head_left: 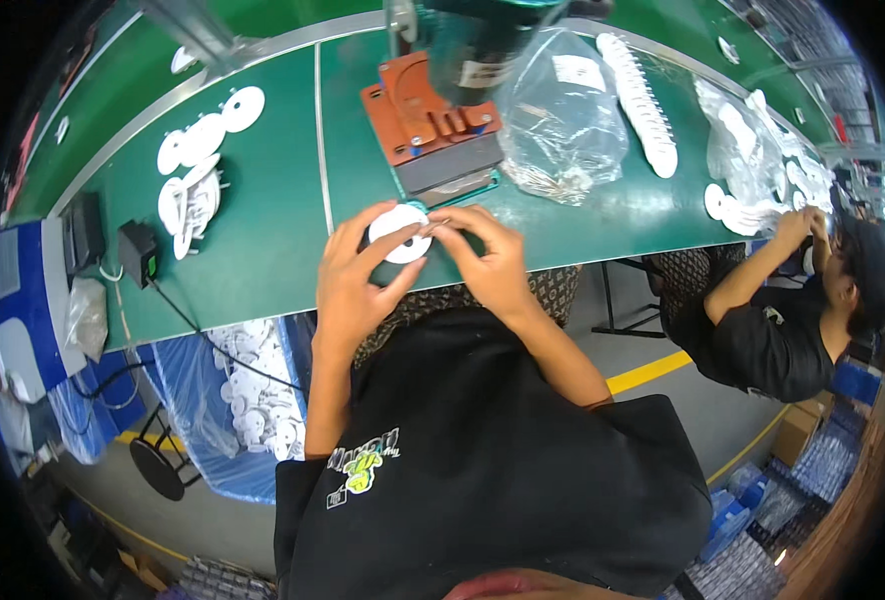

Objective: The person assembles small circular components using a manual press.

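Observation:
A white round plastic disc (391, 220) with a dark centre hole is held near the front edge of the green table. My left hand (351, 278) is closed around its left and lower rim, with the thumb below and the fingers across the top. At the disc's right side, my right hand (495, 262) pinches with thumb and forefinger. A thin, small piece seems to sit in that pinch, too small to name. Just beyond both hands stands an orange fixture (403, 95) with a grey block (453, 165), under a dark machine head (478, 50).
A clear bag (563, 125) of small metal pieces lies right of the fixture, beside a long row of stacked white discs (635, 100). More white parts (195, 205) lie left, near a black adapter (139, 255). A lined blue crate (188, 400) stands below. A co-worker (783, 320) works at right.

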Tool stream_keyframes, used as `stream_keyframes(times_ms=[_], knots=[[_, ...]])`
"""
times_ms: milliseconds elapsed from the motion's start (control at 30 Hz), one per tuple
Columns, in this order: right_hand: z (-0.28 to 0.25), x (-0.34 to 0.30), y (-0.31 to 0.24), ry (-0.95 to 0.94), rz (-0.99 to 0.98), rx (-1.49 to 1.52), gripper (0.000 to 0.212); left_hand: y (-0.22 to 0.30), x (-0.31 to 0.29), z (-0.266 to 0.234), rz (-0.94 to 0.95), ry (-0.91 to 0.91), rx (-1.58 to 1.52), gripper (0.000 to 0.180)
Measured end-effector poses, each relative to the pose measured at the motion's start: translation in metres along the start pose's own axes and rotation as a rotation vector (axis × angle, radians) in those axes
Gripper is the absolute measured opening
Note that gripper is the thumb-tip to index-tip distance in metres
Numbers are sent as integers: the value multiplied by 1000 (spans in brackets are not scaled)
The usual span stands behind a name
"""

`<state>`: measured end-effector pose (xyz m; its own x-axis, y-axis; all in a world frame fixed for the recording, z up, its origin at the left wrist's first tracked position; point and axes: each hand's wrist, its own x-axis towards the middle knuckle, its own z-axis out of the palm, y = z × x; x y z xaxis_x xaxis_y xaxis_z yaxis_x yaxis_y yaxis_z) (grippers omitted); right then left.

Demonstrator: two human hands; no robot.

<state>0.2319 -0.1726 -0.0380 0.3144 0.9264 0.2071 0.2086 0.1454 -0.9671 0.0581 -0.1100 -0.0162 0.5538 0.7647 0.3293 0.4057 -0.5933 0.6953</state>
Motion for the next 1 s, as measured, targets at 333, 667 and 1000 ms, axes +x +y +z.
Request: stream_keyframes(times_ms=[333, 667, 1000], knots=[[-10, -16, -3, -83, -181, -121, 15, 8, -12, 11, 10, 9, -4, 35], [-5, 9, -16, -187, -618, -525, 34, -2, -9, 1, 18, 64, 41, 37], [-65, -39, 21, 215, 64, -140, 23, 40, 48, 9, 388, 253, 146, 40]])
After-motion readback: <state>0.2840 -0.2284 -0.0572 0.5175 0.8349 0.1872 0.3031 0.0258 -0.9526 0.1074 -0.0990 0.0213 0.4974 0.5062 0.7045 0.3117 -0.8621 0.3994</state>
